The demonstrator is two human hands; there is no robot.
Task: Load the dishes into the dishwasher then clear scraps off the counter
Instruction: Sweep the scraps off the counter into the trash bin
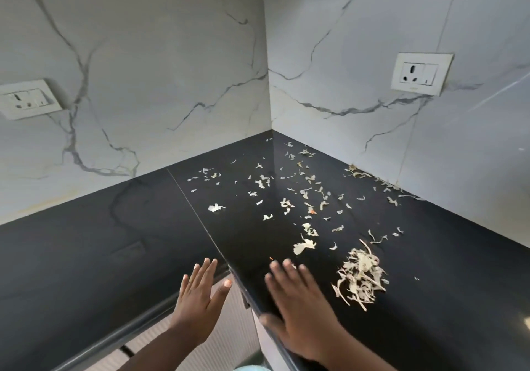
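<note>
**Mia:** What is on the black bench (86, 256)?

**Tom:** Lots of little dry scraps (301, 195). They are pale, like bits of leaf and peel. They are spread over the bench on the right side, all the way back to the corner where the two walls meet.

**Mia:** Are they all spread out?

**Tom:** No. Some are pushed into one pile (360, 279). The pile sits near the front, just beside the right hand (295, 304). A few more scraps lie along the foot of the right wall.

**Mia:** What is the right hand doing?

**Tom:** It is flat and wide open, palm down, over the front edge of the bench. The fingers are straight and point to the back. It holds nothing. I cannot tell if it touches the bench or the pile.

**Mia:** And the left hand (200, 299)?

**Tom:** It is open too, with the fingers stretched out. It holds nothing. It is up in front of the inner corner of the bench edge, near the right hand but not touching it.

**Mia:** What else can you see?

**Tom:** White walls with grey lines like marble. There is a left socket (27, 99) on the left wall and a right socket (420, 73) on the right wall.
</note>
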